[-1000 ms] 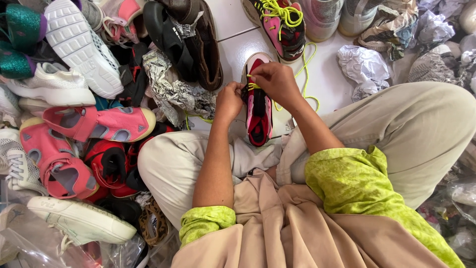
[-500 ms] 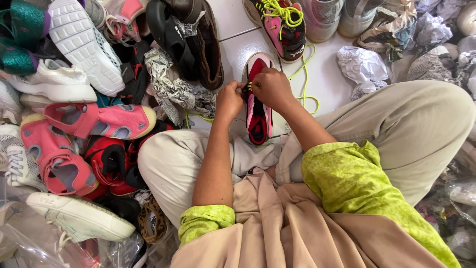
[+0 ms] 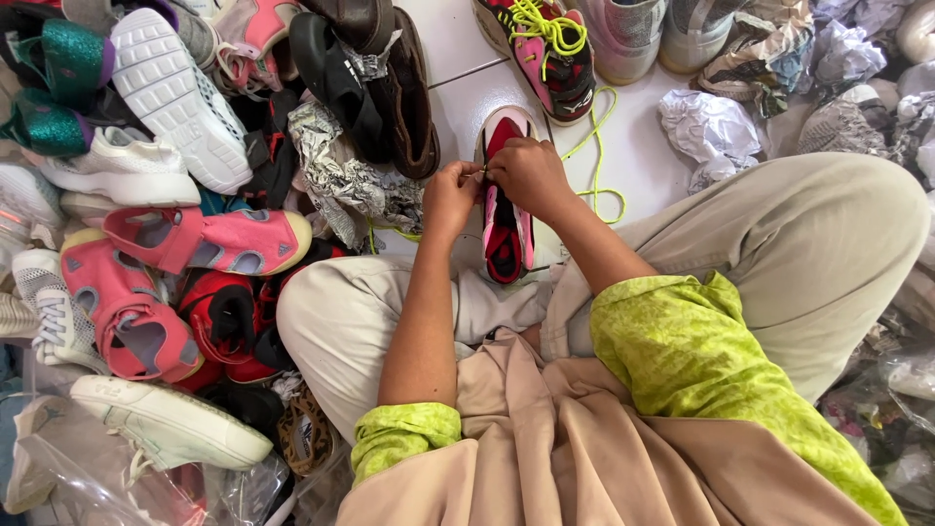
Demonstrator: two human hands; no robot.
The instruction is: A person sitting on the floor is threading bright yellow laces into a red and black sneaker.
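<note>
A red, pink and black sneaker (image 3: 506,219) was seen lying on the white tiled floor (image 3: 643,146), directly under both hands and just ahead of the crossed legs in beige trousers (image 3: 828,244). The left hand (image 3: 451,198) was closed at the shoe's left edge, its fingertips pinched on what appeared to be the end of a neon yellow lace (image 3: 596,146); the exact grip was too small to be made out with certainty. The right hand (image 3: 529,175) was curled over the upper part of the sneaker, fingers bent down onto the eyelet area, touching the left hand's fingertips. The loose run of the lace was traced from under the right hand outward to the right, looping across the floor. Beyond the hands, a matching sneaker (image 3: 547,49) with its yellow lace already threaded was noted. Crumpled white paper (image 3: 709,131) lay to the right of the hands, well apart from them. Just left of the left hand, a wad of crumpled printed paper (image 3: 341,180) was recorded, and farther left a pile of footwear: dark brown shoes (image 3: 390,93), a pair of pink sandals (image 3: 209,239), a white sneaker (image 3: 166,93) turned sole-up, and glittery teal shoes (image 3: 58,88). Nearer the body on the left, a white canvas shoe (image 3: 166,427) was observed beside clear plastic bags (image 3: 88,477). Green sleeves (image 3: 701,351) were pushed up on both forearms.
</note>
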